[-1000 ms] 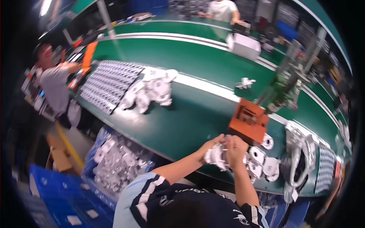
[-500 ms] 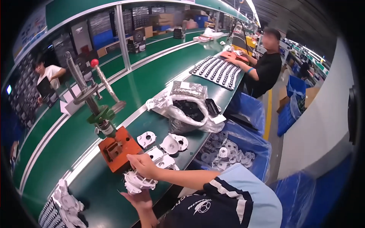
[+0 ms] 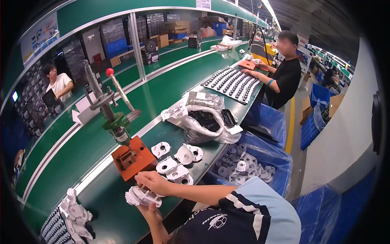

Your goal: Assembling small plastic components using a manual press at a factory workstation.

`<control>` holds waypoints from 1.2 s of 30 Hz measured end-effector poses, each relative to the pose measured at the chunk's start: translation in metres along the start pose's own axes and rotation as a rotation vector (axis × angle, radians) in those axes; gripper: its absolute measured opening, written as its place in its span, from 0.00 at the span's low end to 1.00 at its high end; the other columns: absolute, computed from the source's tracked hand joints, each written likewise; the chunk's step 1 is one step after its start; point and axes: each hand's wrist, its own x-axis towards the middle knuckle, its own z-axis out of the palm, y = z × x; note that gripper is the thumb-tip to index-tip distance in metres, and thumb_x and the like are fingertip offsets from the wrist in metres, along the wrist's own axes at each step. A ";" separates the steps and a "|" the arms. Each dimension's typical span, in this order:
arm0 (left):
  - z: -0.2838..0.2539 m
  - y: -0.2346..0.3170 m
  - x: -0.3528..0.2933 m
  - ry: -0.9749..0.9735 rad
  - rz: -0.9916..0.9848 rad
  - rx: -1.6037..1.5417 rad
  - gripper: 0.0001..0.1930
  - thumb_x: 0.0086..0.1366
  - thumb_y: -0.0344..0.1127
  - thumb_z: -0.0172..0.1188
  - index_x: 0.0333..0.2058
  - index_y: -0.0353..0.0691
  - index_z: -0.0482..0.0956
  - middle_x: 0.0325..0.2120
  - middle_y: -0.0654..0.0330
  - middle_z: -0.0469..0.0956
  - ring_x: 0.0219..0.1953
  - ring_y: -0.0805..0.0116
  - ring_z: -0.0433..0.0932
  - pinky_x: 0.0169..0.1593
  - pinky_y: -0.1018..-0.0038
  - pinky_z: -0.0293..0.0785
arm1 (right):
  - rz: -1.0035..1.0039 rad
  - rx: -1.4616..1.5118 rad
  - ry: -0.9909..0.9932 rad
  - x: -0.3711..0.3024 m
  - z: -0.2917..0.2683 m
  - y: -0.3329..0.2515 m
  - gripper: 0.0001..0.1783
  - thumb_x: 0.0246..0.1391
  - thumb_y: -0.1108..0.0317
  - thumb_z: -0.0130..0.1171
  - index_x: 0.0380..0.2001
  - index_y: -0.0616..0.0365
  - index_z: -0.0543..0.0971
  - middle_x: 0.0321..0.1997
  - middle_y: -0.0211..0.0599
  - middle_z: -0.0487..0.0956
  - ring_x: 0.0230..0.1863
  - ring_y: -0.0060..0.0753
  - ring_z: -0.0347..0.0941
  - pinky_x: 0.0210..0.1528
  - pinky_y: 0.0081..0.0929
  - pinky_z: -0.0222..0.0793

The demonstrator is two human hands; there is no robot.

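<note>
My left hand [image 3: 151,212] holds a white plastic housing [image 3: 140,197] from below, the thumb against its near side. My right hand [image 3: 153,182] is closed just above that housing, fingers bent down onto its upper side. Whether a small part sits between those fingertips is hidden. Beyond my hands stands a hand press with a green body [image 3: 118,122], a red-knobbed lever [image 3: 118,87] and an orange base [image 3: 132,157]. Several more white housings [image 3: 177,172] lie on the green bench right of the base.
A plastic bag of small black parts [image 3: 203,121] sits farther along the bench. Near left are white parts [image 3: 77,215] beside a tray of black pieces [image 3: 53,227]. A blue bin [image 3: 284,166] of white parts stands right. A co-worker [image 3: 284,69] handles parts beyond; another person [image 3: 59,83] is across.
Both my hands and the housing have moved slightly left, with the housing now tilted differently. My left hand's fingers have closed in under it. The whole view has shifted a little.
</note>
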 end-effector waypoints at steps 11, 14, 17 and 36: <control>0.012 0.004 -0.007 -0.104 0.088 0.210 0.43 0.56 0.50 0.62 0.59 0.35 0.48 0.54 0.50 0.62 0.56 0.59 0.65 0.56 0.67 0.61 | 0.054 -0.150 -0.335 -0.031 -0.027 -0.024 0.35 0.42 0.59 0.67 0.52 0.61 0.65 0.44 0.44 0.71 0.47 0.38 0.69 0.51 0.30 0.65; 0.014 0.009 -0.010 -0.107 0.085 0.260 0.39 0.58 0.47 0.61 0.58 0.34 0.49 0.54 0.50 0.62 0.55 0.60 0.65 0.56 0.68 0.61 | 0.013 -0.135 -0.299 -0.041 -0.030 -0.034 0.35 0.41 0.59 0.68 0.50 0.62 0.66 0.45 0.45 0.71 0.47 0.38 0.69 0.51 0.31 0.65; 0.021 0.009 -0.013 -0.089 0.076 0.289 0.35 0.61 0.44 0.59 0.57 0.34 0.50 0.54 0.50 0.63 0.55 0.61 0.65 0.56 0.68 0.60 | -0.060 -0.265 -0.222 -0.050 -0.033 -0.043 0.35 0.41 0.58 0.69 0.49 0.63 0.66 0.44 0.45 0.71 0.47 0.38 0.69 0.50 0.31 0.65; 0.060 0.013 -0.036 -0.216 0.108 0.448 0.27 0.63 0.55 0.51 0.42 0.30 0.69 0.34 0.60 0.74 0.33 0.75 0.72 0.38 0.78 0.69 | -0.156 -0.573 -0.173 -0.093 -0.059 -0.070 0.45 0.42 0.46 0.65 0.58 0.61 0.61 0.49 0.53 0.67 0.50 0.51 0.66 0.52 0.34 0.62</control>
